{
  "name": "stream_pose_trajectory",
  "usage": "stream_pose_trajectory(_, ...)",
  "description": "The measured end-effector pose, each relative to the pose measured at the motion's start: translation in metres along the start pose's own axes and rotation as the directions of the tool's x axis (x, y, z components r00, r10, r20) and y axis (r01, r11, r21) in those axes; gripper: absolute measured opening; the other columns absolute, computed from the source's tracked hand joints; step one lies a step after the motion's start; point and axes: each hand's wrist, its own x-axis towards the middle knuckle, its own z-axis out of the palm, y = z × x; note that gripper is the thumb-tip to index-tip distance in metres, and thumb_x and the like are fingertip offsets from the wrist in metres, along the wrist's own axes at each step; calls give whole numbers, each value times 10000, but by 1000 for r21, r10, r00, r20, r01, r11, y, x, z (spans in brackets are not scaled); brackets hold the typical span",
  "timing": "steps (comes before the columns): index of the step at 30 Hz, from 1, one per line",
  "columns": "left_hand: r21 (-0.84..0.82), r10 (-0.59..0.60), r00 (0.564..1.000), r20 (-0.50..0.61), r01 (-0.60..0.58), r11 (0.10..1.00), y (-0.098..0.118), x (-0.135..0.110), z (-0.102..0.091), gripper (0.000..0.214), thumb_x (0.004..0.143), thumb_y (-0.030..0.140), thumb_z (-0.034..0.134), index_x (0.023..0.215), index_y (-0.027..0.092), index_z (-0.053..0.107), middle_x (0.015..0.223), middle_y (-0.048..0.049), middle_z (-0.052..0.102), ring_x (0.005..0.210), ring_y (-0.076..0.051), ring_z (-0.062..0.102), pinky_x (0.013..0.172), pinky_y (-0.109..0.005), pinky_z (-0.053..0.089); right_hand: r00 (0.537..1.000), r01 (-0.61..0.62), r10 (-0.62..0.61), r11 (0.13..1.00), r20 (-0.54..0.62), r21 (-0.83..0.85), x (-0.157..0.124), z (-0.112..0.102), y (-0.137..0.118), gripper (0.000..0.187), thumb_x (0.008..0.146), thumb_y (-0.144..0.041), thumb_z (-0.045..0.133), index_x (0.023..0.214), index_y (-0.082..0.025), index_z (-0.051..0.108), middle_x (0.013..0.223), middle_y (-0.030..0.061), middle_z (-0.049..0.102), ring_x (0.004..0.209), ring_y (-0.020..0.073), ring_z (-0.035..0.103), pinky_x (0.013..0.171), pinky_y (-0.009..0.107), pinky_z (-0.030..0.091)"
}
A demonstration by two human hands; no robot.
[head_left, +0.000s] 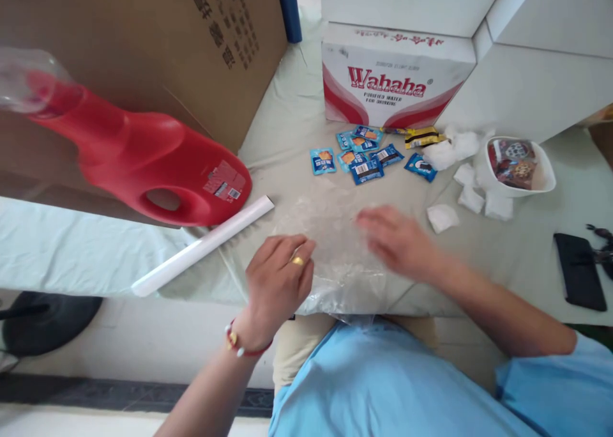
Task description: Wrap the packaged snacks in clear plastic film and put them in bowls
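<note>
A clear plastic bag [342, 232] lies flat at the front of the cloth-covered table, its near end hanging at the edge by my blue shirt. At the bag's left side my left hand [282, 268], with a gold ring and a red bracelet, has its fingers curled closed on the film. My right hand [395, 239] hovers over the right side of the bag, smeared by motion. Its fingers point left, and whether they grip anything does not show. Beyond the bag lie several small blue snack packets [361, 156].
Left of the bag are a white tube [205, 245] and a large red plastic bottle [158, 149] against a cardboard box [201, 53]. A Wahaha carton [393, 79] stands behind. White wrapped pieces [472, 199], a white bowl [546, 175] of packets and a phone [579, 271] are rightward.
</note>
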Motion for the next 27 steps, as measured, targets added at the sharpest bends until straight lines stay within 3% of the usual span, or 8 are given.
stream_pose_trajectory(3,-16,59,971,232,-57,998,-26,26,34,420,966,343,620,1374,309,711,1500,-96,655,1468,-357,516,1276,-596,257,961,148,-153,988,231,39,-51,53,-5,550,1044,-369,597,1580,-278,516,1627,75,529,1551,270,433,1290,553,356)
stream_pose_trajectory(5,25,71,932,357,-86,996,-46,33,53,498,1012,387,545,1500,309,610,1650,-104,500,1566,-352,399,1312,-640,87,941,124,-125,992,315,25,-79,65,7,636,1045,-406,606,1641,-269,430,1665,85,476,1593,263,369,1320,576,289)
stream_pose_trajectory(11,154,-13,917,398,-53,987,-64,12,75,593,1062,450,426,1635,298,422,1727,-137,346,1592,-351,359,1299,-672,63,954,-95,82,995,287,30,-121,12,62,657,1031,-444,618,1639,-273,439,1672,134,454,1548,286,447,1255,558,414)
stream_pose_trajectory(14,196,-65,942,328,-1,981,-53,-1,82,640,1061,451,430,1666,253,359,1713,-161,364,1582,-362,373,1296,-677,58,974,-138,126,989,189,52,-95,-21,92,433,1034,-391,590,1446,-274,650,1437,138,681,1348,291,634,1117,540,547)
stream_pose_trajectory(16,228,-100,949,299,30,973,-46,-7,87,666,1059,454,437,1673,216,339,1712,-177,353,1585,-373,363,1293,-684,56,979,-166,173,983,105,-76,-57,-35,118,298,1026,-318,555,1229,-262,765,1189,131,771,1229,322,669,1081,579,542)
stream_pose_trajectory(19,255,-138,952,274,67,965,-39,-14,92,662,1061,451,429,1672,210,343,1712,-176,348,1584,-372,364,1293,-685,55,963,-237,265,914,43,-329,16,-39,158,415,960,-194,542,1336,-210,717,1384,167,687,1321,386,578,1103,613,484)
stream_pose_trajectory(23,259,-157,950,270,85,962,-36,-18,92,643,1060,447,438,1663,235,369,1712,-158,359,1583,-359,370,1304,-672,71,938,-170,283,881,202,-442,96,-28,193,732,863,-142,621,1582,-129,488,1641,199,464,1418,396,499,1130,518,451)
stream_pose_trajectory(27,245,-156,953,260,91,965,-34,-17,90,644,1055,449,462,1658,238,382,1706,-160,377,1575,-367,381,1302,-684,77,860,-197,410,815,303,-545,111,-23,200,622,843,-213,690,1453,-123,608,1352,223,678,1141,356,657,923,420,521)
